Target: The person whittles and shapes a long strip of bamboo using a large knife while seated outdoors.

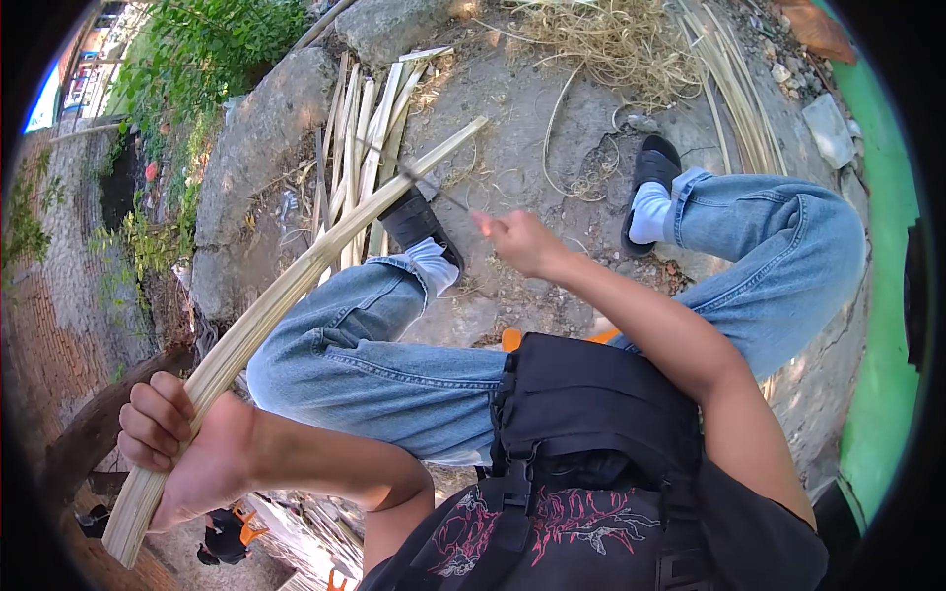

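Observation:
My left hand [187,448] is wrapped round the lower end of a long split bamboo strip [305,271]. The pale strip slants up and to the right, passing over my left knee, with its far tip above the ground. My right hand [527,241] is closed on a knife [448,197], whose handle is mostly hidden in my fingers. The knife's thin dark blade is smeared by motion and lies across the strip near its far end. Whether the edge bites into the bamboo I cannot tell.
Split bamboo pieces [370,128] lie beyond my left foot, beside a large rock [261,148]. Curly shavings [616,44] are heaped at the far side, with long thin strips [739,89] at far right. A green wall [887,295] borders the right.

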Demonstrator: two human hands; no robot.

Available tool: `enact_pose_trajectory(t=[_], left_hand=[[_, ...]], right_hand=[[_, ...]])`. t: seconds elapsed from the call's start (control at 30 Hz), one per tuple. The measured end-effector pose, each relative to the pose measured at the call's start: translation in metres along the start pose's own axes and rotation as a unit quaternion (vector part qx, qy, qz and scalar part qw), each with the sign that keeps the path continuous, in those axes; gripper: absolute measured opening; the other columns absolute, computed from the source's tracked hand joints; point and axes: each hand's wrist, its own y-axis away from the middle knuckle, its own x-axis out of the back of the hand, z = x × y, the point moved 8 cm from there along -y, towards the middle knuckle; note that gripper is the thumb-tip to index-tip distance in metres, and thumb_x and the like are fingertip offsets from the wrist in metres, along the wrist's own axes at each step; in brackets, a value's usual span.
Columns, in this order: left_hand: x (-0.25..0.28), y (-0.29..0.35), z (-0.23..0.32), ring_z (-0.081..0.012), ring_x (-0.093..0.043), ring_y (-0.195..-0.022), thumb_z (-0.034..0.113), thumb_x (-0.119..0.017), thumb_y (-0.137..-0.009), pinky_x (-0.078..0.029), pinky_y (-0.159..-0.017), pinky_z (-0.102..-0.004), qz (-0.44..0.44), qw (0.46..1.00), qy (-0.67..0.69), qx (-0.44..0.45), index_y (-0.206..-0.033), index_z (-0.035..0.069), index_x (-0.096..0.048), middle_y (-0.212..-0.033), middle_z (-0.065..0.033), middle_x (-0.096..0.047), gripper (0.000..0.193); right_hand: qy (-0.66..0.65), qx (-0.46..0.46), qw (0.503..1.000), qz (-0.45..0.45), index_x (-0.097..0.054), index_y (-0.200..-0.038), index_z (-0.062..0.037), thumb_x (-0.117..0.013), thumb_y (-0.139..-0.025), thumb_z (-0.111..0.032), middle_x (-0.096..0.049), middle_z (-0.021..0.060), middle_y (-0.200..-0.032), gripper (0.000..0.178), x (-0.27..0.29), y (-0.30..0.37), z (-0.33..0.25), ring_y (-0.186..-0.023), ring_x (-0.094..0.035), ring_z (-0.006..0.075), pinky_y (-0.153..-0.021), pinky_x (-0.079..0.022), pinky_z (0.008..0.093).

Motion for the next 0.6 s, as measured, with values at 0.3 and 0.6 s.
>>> enact_pose_trajectory(t=[0.3,0.6], left_hand=[[-0.013,-0.001,-0.002,-0.0124,-0.016,-0.049,0.052,-0.032,-0.077,-0.014,-0.048,-0.0282,-0.081,0.99,0.104,0.052,-0.055,0.017,-0.017,-0.053,0.0013,-0.015,0.044],[0.002,-0.003,-0.006,-0.0126,-0.017,-0.049,0.056,-0.032,-0.077,-0.013,-0.047,-0.0282,-0.071,0.991,0.1,0.058,-0.055,0.017,-0.016,-0.053,0.0008,-0.015,0.048]], right_hand=[[-0.033,0.11,0.993,-0.033,-0.052,-0.057,0.0018,-0.042,-0.091,-0.055,-0.043,0.0149,-0.046,0.067,-0.014,0.024,-0.06,-0.045,-0.043,0.0227,-0.049,-0.037,0.0389],[-0.032,0.187,0.978,-0.092,-0.053,-0.056,0.0005,-0.044,-0.09,-0.056,-0.046,0.0153,-0.046,0.067,-0.022,0.057,-0.127,-0.043,-0.042,0.0263,-0.047,-0.036,0.0403]])
